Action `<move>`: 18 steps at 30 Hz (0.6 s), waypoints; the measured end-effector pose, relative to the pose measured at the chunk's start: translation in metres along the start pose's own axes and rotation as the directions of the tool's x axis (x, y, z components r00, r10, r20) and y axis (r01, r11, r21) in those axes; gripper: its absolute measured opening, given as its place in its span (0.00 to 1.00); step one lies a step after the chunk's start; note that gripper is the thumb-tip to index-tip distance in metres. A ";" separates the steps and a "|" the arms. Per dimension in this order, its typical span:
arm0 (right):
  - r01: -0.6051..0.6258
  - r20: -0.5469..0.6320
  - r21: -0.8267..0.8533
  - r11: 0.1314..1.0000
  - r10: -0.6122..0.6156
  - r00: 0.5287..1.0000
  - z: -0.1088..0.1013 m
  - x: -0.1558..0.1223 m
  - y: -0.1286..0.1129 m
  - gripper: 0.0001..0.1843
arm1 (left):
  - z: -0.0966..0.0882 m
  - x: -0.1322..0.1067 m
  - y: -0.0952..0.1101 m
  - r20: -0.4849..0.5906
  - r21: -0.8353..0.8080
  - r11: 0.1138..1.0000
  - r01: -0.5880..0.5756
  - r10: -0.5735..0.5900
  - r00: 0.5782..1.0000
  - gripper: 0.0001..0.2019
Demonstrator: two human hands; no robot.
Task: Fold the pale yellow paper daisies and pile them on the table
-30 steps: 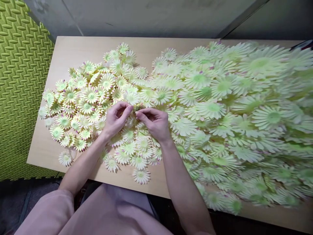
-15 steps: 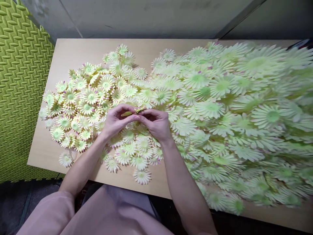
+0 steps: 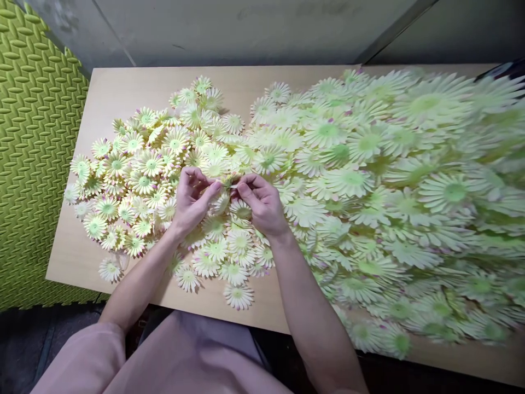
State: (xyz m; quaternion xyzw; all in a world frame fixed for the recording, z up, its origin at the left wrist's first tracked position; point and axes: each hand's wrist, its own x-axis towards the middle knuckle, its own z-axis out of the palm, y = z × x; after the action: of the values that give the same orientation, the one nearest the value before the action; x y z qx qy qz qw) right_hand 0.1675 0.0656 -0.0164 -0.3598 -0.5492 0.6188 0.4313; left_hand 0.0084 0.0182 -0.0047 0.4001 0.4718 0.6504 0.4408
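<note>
Pinching small green piece (image 3: 227,183) between left hand (image 3: 192,201) and right hand (image 3: 264,207); thumbs (image 3: 210,192), touching earlier, now apart.

No readable text, labels, brands, numbers or signs.

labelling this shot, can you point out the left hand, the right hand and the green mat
Left hand (image 3: 191,207): head view, middle of the hand
Right hand (image 3: 266,209): head view, middle of the hand
Green mat (image 3: 36,164): head view, on its raised-pattern surface
</note>
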 end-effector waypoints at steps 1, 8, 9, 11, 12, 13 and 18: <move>0.009 -0.034 0.009 1.000 -0.009 0.999 -0.002 0.001 0.001 0.15 | -0.003 0.002 -0.001 0.001 -0.001 1.000 -0.001 0.001 1.000 0.17; 0.088 -0.265 0.097 0.991 -0.059 0.962 -0.010 0.010 -0.001 0.19 | -0.014 0.009 -0.002 -0.126 0.006 0.999 -0.052 0.052 0.991 0.15; 0.099 -0.290 0.111 0.989 -0.063 0.955 -0.009 0.010 -0.003 0.21 | -0.012 0.007 -0.001 -0.106 0.019 0.998 -0.053 0.054 0.993 0.14; 0.101 -0.284 0.133 0.986 -0.060 0.957 -0.008 0.008 -0.007 0.26 | -0.008 0.005 0.000 -0.072 0.053 0.996 -0.065 0.069 0.995 0.12; 0.096 -0.252 0.136 0.986 -0.059 0.966 -0.007 0.007 -0.008 0.28 | -0.006 0.004 0.001 -0.063 0.069 0.995 -0.077 0.081 0.995 0.11; 0.093 -0.206 0.131 0.987 -0.065 0.976 -0.006 0.005 -0.009 0.28 | -0.005 0.003 0.001 -0.057 0.080 0.993 -0.091 0.095 0.994 0.11; 0.076 0.010 0.022 0.997 -0.076 0.997 -0.001 -0.002 -0.007 0.15 | -0.003 0.001 0.003 0.032 0.056 0.996 -0.068 0.067 0.997 0.12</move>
State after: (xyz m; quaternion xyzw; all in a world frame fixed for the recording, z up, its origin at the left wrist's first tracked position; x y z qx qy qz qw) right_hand 0.1699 0.0644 -0.0099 -0.3307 -0.5579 0.6098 0.4555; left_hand 0.0047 0.0181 -0.0028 0.4382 0.4697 0.6449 0.4140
